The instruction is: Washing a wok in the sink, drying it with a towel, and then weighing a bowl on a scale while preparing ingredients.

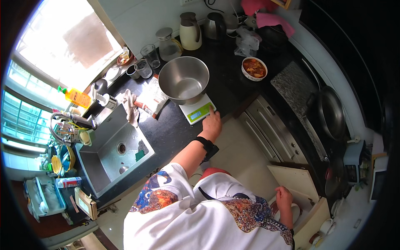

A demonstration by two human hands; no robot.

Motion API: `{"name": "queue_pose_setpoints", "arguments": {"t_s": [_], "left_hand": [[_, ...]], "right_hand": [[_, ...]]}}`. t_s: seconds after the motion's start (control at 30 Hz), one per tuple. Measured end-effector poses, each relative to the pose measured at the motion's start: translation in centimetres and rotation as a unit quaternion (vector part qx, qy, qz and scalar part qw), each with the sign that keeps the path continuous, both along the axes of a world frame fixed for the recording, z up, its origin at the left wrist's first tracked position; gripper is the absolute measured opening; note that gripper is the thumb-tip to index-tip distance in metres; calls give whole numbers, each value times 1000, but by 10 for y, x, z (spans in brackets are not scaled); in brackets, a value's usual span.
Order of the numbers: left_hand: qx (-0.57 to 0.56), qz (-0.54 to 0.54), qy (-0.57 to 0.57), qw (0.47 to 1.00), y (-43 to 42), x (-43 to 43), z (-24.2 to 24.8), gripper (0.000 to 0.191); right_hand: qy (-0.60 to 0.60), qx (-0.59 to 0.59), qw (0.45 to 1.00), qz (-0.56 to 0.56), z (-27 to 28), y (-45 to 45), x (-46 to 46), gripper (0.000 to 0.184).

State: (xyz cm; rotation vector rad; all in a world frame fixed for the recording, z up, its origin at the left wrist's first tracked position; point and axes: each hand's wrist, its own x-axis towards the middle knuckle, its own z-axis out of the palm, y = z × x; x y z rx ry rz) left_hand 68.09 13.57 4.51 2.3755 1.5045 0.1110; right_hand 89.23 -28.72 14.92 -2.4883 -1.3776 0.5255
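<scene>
My left hand (212,124), with a black band at its wrist, holds nothing and has its index finger extended. That fingertip touches the green panel of a white digital kitchen scale (200,110) with a lit display. On the scale stands a wide stainless steel mixing bowl (184,79), with nothing visible inside it. A white and brown bag (153,95) lies left of the bowl, beside a crumpled cloth (129,104). Low at my right side, my right hand (284,200) is loosely curled with nothing visible in it, near an open drawer (315,218) holding dishes.
A grey sink (145,150) with a faucet (72,120) is at the left. Glasses (150,56), a glass pitcher (169,48), a cream thermos jug (190,34) and a kettle (215,26) line the wall. A bowl of food (254,68) stands right of the mixing bowl. A wok (331,112) sits at the right.
</scene>
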Motion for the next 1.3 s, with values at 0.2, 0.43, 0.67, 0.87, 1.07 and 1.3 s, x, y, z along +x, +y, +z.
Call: {"name": "queue_pose_setpoints", "arguments": {"t_s": [0.2,0.43,0.67,0.87,1.07,1.3], "left_hand": [[-8,-12,22,1000,2,-2,-5,46],[-24,-42,69,996,-2,-2,4,42],[55,-33,0,998,-14,-9,20,33],[46,-99,-81,991,-35,-14,58,30],[161,-86,-154,971,-24,-13,99,36],[238,86,-108,962,20,-3,146,40]], "right_hand": [[-9,7,1000,5,1,-1,-3,9],[-3,9,1000,-2,0,3,-4,8],[-6,22,1000,1,1,13,-1,8],[-2,27,1000,16,-5,13,4,8],[2,32,999,32,-4,25,6,7],[8,26,999,34,-3,29,9,7]]}}
